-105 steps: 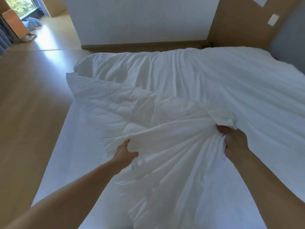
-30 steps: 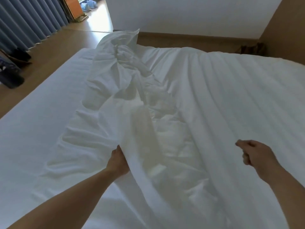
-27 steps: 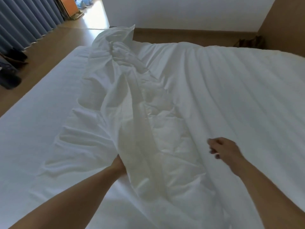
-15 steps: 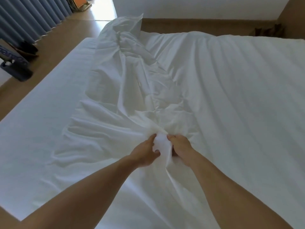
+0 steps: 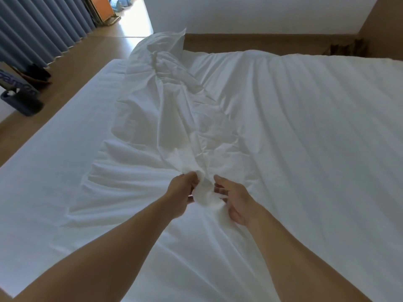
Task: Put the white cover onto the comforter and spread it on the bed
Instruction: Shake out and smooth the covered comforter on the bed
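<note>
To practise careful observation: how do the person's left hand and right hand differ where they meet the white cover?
The left hand is curled tightly round a bunch of the white cover. The right hand is looser, thumb raised, and whether it grips is unclear. The left hand's fingertips are buried in the folds, while the right hand's show. Both touch the same bunch.

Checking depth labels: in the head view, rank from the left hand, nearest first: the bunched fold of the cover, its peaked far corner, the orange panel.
1. Bunched fold of the white cover, gripped in the left hand.
2. Peaked cover corner, far ahead, upper centre.
3. Orange panel, farthest, upper left.
</note>
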`<state>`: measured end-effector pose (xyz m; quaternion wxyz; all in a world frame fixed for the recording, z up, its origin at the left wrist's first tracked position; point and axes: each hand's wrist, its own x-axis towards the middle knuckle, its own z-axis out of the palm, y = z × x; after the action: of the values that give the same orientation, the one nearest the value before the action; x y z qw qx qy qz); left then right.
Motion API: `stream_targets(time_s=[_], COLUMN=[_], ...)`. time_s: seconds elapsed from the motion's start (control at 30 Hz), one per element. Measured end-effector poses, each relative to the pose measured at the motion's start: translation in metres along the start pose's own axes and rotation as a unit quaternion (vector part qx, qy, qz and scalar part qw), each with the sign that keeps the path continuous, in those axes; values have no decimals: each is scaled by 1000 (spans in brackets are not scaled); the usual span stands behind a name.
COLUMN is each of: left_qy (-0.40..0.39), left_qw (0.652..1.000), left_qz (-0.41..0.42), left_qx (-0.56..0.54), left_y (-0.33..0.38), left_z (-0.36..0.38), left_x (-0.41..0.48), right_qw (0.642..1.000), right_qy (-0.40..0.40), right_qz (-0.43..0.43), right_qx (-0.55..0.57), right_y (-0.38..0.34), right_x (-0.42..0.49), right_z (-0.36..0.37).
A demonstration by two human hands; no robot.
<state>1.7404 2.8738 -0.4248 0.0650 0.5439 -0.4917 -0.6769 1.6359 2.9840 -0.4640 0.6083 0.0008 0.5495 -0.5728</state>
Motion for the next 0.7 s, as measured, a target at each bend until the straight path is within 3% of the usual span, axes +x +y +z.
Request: stream_targets(time_s=[0.13,0.2,0.33,0.43,0.47,0.53,0.57,0.6,0.7], left_qy=[-165,-203,-183,-127,-115,-93,-85,-84,-161], left_qw=[982,973,968,972,972,970,969,970,957], left_qz=[52,41,58,118,141,179,186,179,77], left_qx=[69,101,163,160,151,136,137,145,227], left_y=[1,1,10,22,27,35,35,34,17], left_z=[4,12,24,35,38,38,36,33,28], left_x=[-22,-28,-30,-33,-34,-36,-34,-31,-25], right_qw=[995,993,972,907,884,864,849,835,797], right_qy=[-5,-3,63,177,227,277,313,350,439], right_qz=[-6,-37,-103,-205,-273,-388,-410,-403,-244], right_qx=[-100,-114,-201,-323,-305,-165,-114,-134,-334], right_y=[-36,-62,-92,-139,-165,-207,-212,-210,-163], right_x=[3,4,6,-2,-9,-28,-31,-30,-7], right_z=[7,18,43,28,12,-27,-49,-71,-129])
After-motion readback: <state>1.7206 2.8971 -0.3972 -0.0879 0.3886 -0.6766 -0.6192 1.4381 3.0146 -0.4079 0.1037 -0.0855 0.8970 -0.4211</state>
